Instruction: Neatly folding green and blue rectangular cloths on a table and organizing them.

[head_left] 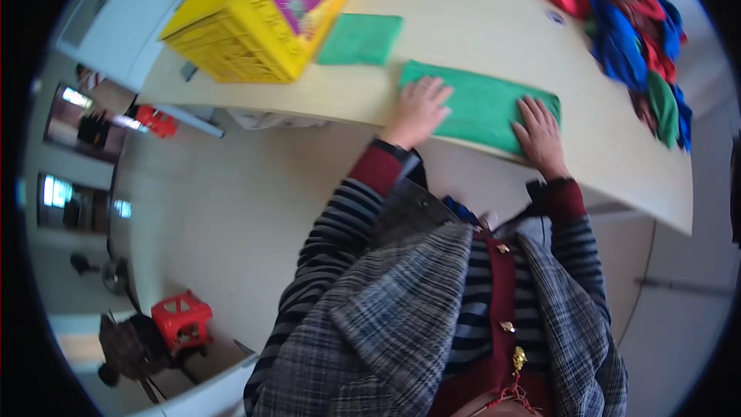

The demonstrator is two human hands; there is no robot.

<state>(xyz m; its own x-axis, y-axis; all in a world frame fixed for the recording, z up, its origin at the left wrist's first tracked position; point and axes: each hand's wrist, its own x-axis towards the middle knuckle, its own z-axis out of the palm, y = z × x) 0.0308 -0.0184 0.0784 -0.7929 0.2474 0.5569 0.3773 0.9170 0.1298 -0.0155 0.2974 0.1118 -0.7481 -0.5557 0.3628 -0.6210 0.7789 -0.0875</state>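
Green cloth (482, 112) at table (494, 23) edge. Left hand (423, 108) on left end, right hand (542, 135) on right, both open, pressing flat, no grip afaict, bit blurry. Yellow crate (251, 42) off left.

Head-worn fisheye view, downward onto the table (478, 19)

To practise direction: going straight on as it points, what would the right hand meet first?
Past the green cloth under the right hand, bare tabletop seems first; farther on, the fabric heap may lie close.
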